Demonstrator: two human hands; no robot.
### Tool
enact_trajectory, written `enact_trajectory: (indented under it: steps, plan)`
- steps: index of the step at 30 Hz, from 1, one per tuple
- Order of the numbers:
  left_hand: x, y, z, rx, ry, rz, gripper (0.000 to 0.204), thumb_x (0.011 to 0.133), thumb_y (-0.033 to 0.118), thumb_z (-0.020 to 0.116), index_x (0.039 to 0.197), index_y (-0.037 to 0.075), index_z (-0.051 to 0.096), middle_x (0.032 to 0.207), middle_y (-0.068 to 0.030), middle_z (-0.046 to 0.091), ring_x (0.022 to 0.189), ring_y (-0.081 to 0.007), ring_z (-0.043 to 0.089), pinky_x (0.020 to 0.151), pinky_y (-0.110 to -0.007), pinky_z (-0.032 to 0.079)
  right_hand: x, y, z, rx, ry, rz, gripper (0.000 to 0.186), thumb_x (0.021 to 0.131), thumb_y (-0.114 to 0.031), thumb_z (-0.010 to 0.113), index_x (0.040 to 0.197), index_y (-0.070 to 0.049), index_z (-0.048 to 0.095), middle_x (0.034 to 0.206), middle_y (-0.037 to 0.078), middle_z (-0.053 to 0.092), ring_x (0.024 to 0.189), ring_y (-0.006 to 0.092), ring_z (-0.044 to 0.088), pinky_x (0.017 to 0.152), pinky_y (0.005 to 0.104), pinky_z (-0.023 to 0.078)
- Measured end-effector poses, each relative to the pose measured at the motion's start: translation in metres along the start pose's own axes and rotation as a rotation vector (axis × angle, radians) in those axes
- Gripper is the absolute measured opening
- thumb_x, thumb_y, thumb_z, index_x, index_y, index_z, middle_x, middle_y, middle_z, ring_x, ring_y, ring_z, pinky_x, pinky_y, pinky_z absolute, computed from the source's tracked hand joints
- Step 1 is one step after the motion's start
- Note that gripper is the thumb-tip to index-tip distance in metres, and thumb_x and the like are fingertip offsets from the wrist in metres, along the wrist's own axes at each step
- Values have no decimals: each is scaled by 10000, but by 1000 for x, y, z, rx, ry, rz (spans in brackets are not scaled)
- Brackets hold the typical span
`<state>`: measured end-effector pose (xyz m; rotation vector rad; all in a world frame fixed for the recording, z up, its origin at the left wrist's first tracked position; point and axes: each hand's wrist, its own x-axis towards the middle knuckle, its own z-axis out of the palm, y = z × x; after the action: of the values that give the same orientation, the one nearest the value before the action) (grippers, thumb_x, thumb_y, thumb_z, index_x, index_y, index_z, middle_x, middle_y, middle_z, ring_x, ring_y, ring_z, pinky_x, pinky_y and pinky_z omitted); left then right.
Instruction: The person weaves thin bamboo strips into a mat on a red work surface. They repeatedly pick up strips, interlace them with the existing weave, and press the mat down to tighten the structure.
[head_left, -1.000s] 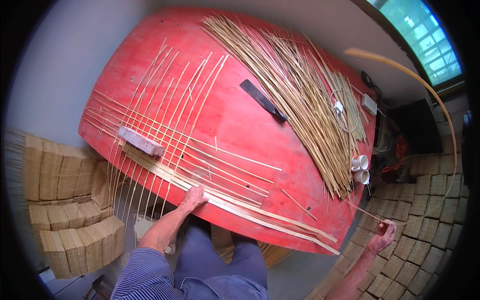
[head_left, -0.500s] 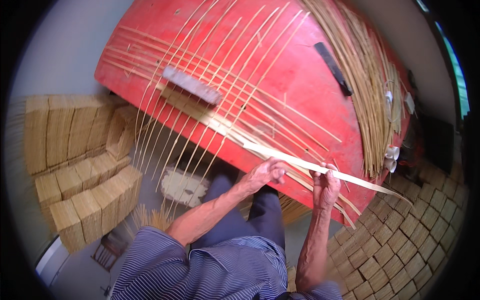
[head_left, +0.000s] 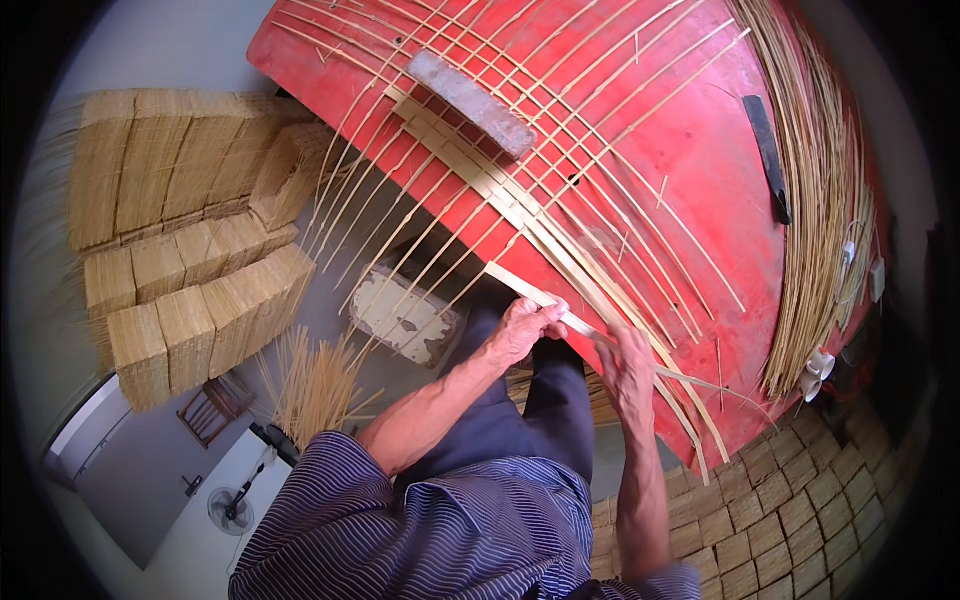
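Observation:
A long, flat, pale bamboo strip (head_left: 518, 284) crosses in front of me at the near edge of the red table (head_left: 700, 210). My left hand (head_left: 530, 327) pinches it between thumb and fingers, a short end sticking out to the left. Farther right, my right hand (head_left: 628, 368) is closed round the same strip, whose thin tail runs on to the right. Just beyond my hands lies an open lattice of thin bamboo strips (head_left: 548, 98), with wider strips (head_left: 450, 150) woven along its near side. A grey-brown brick-like block (head_left: 472, 103) rests on the lattice.
A dark flat bar-like tool (head_left: 768, 160) and a long bundle of thin strips (head_left: 815, 190) lie on the table's right side. Stacked woven bundles (head_left: 190, 310) stand at left; more blocks (head_left: 770, 510) cover the lower right. A worn stool (head_left: 405, 315) sits beneath the strip ends.
My view has shifted, so the table appears higher and farther right. My left hand, apart from the strip before, now grips it. My right hand has lowered and turned over the strip.

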<state>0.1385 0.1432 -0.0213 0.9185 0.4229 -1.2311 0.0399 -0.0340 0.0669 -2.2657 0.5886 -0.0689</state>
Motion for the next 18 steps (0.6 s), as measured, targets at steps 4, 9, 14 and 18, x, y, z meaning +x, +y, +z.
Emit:
enact_trajectory:
  steps: [4,9,14,18]
  plan:
    - [-5,10,-32,35,57,-66,251,960,279,703,1048,46,671,883,-36,704,755,-151,701,687,-286,565,15,20,21,167,-606,354,238,948,-196,647,833,11,667,614,138,625,570,346,615,571,444,476]
    - [-14,47,-114,1153,760,229,342,916,230,706,1138,-7,600,1053,-171,695,871,-300,707,796,-408,569,17,43,55,143,-750,387,333,975,-256,593,776,8,638,582,152,601,556,335,616,567,453,473]
    - [2,54,-147,1456,579,342,473,853,197,730,1236,-38,583,1142,-261,678,1061,-410,662,946,-460,523,23,49,101,180,-844,531,346,988,-261,573,813,31,634,589,130,610,530,272,616,558,429,486]
    - [7,58,-156,1402,519,389,515,846,163,734,1286,-32,552,1108,-256,694,1031,-386,683,921,-440,539,26,43,120,245,-841,586,348,996,-274,577,840,32,636,602,116,615,518,226,613,537,391,491]
